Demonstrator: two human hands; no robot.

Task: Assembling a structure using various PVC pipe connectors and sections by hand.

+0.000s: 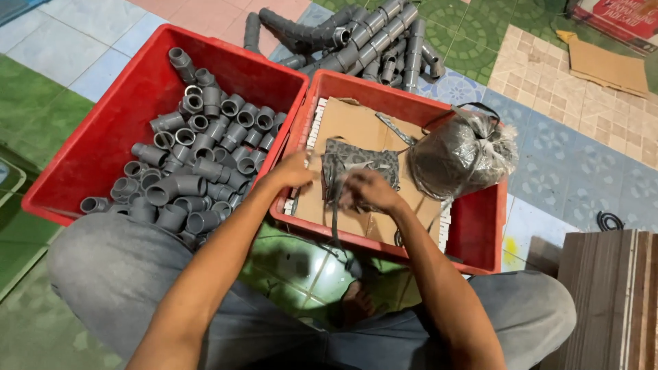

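Home workshop floor: patterned tiles (pixel 548 157), crates of grey pipe fittings (pixel 199 157).

We see even, fairly bright light with soft shadows; glare shines on the floor tiles (pixel 322 270) between the knees, our right hand (pixel 367 192) blurs slightly, and edges bend outward.

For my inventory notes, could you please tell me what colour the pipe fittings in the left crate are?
Grey pipe fittings, in a red crate; seen in the head view.

2 red crates (pixel 137 103); 2 hands (pixel 370 192) — 1 tied clear bag (pixel 462 154); grey pipe fittings (pixel 199 157) — too many to count.
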